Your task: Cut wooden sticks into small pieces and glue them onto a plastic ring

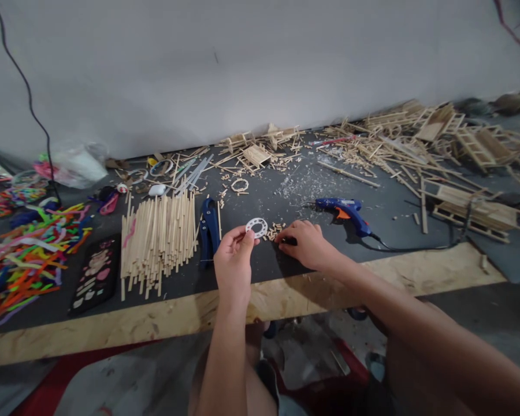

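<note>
White, with small openings around its band, the ring (256,220) is to the left of the glue gun (342,211), pinched between the thumb and forefinger of the left hand (235,260). That thumb covers part of its near edge. Nearer the glue gun, on its left, the right hand (307,244) reaches down to a pile of short wood pieces (271,233), fingers bent; I cannot tell whether they grip one, as the tips are partly hidden. The gun's nozzle blurs into pale scraps (292,189). Farther left of the gun lie blue cutters (209,228) and thin sticks (160,237); farthest left, coloured strips (34,254) are cut off. Right of the gun, its cord (424,249) gets lost against a wooden model (481,208).
</note>
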Demonstrator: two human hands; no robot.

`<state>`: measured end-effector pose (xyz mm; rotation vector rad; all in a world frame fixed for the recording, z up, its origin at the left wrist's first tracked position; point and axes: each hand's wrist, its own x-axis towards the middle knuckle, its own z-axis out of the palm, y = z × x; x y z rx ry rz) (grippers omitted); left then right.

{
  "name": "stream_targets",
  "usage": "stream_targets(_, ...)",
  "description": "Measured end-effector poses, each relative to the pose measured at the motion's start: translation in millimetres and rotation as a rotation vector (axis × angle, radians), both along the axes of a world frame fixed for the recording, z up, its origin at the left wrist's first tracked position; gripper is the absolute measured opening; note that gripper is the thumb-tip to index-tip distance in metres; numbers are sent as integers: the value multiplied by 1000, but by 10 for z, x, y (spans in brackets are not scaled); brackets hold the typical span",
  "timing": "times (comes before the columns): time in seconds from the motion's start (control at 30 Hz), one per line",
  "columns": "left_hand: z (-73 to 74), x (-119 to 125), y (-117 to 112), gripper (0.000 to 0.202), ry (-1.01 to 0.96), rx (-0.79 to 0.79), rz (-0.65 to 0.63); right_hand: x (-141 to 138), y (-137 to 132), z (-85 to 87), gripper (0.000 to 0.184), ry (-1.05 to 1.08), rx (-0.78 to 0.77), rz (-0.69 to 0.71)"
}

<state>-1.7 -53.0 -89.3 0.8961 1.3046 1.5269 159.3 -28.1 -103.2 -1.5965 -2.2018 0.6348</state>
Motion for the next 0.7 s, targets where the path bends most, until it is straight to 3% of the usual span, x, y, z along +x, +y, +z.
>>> stream_targets(0.2, 1, -3, -1, 27, 6, -7, 4, -25, 8, -36, 15, 56, 25, 8)
stream_targets(0.33, 4, -6, 2, 28, 8, -13, 10, 37, 29, 45, 12, 335, 74, 88)
stream_targets(0.6, 51, 79, -33, 22, -83, -14, -90, 275, -36, 142, 19, 1101, -384, -149)
stream_targets(0.7, 85, 140, -36, 20, -113, -16, -127, 340, -80, 166, 18, 1265, -497, -187)
